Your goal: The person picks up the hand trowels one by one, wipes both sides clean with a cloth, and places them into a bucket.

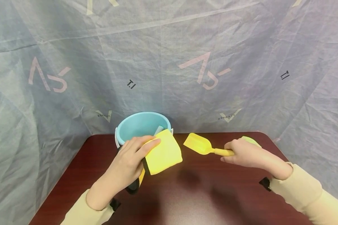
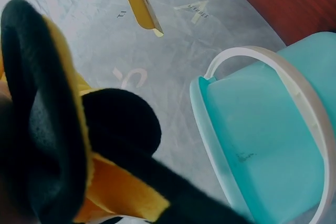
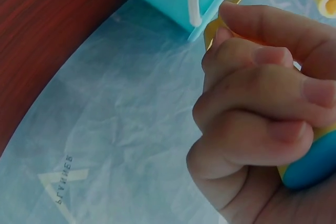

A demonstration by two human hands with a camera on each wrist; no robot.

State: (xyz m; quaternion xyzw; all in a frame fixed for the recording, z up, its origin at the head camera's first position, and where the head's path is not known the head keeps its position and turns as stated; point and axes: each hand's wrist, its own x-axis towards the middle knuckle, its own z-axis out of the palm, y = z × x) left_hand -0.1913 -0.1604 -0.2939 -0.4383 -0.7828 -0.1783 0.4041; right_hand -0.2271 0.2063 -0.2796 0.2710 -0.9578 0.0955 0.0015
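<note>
My left hand grips a soft yellow cloth thing with black trim, held in front of the near right rim of a light blue bucket. Its black and yellow folds fill the near side of the left wrist view; its exact kind cannot be told. My right hand has its fingers curled round the handle of a yellow toy shovel, whose scoop points left toward the bucket. In the right wrist view a blue handle end shows below the curled fingers.
The bucket stands at the back left of a dark red-brown table, its white handle hanging at the side. A pale object shows inside its rim. Behind the table hangs a grey printed cloth.
</note>
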